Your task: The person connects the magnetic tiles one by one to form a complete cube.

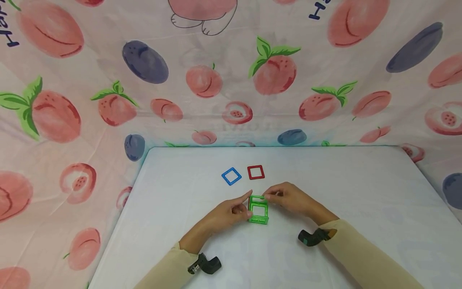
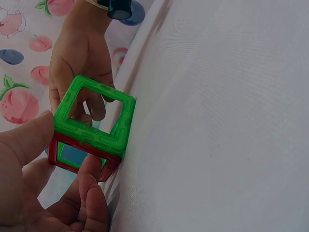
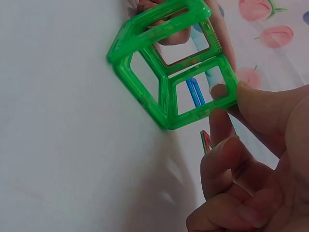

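Observation:
Magnetic square tiles stand joined as a partly built cube point(image 1: 258, 220) on the white table, mostly green. A red tile point(image 2: 116, 161) makes up its left side. My left hand point(image 1: 225, 216) holds that side between thumb and fingers. At the far right edge, my right hand point(image 1: 291, 199) pinches a green tile point(image 3: 193, 116) with thumb and index finger. In the right wrist view a green tile slants across the top of the frame, and the cube's inside shows through the openings.
Beyond the cube, a blue square tile point(image 1: 236, 180) and a red square tile point(image 1: 256, 178) lie flat on the white table point(image 1: 353, 180). A fruit-print cloth point(image 1: 216, 48) hangs behind the table and along its left side.

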Demonstrator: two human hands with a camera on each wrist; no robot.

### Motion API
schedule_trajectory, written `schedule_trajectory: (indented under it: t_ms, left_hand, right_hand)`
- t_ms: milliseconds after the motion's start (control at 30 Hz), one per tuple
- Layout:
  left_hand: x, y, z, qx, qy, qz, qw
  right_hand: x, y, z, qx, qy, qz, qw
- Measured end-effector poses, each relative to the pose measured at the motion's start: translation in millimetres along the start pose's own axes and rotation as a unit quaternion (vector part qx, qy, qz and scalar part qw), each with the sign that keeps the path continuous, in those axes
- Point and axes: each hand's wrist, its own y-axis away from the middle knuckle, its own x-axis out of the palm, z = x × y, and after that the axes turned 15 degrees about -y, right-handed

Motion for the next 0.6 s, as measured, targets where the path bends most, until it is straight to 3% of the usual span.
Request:
schedule_trajectory:
  t_ms: [333,600]
  left_hand:
    - [0.9,1.0,-1.2,-0.006,0.009,-0.005,0.9999]
    - [2.6,1.6,-0.3,0.0,0.006,-0.012,0.9999]
  right_hand:
    - [-4,-6,-5,-0.019,-0.017,0.022,0.999]
    - [-10,-11,-10,-0.005,-0.043,0.056,0.997]
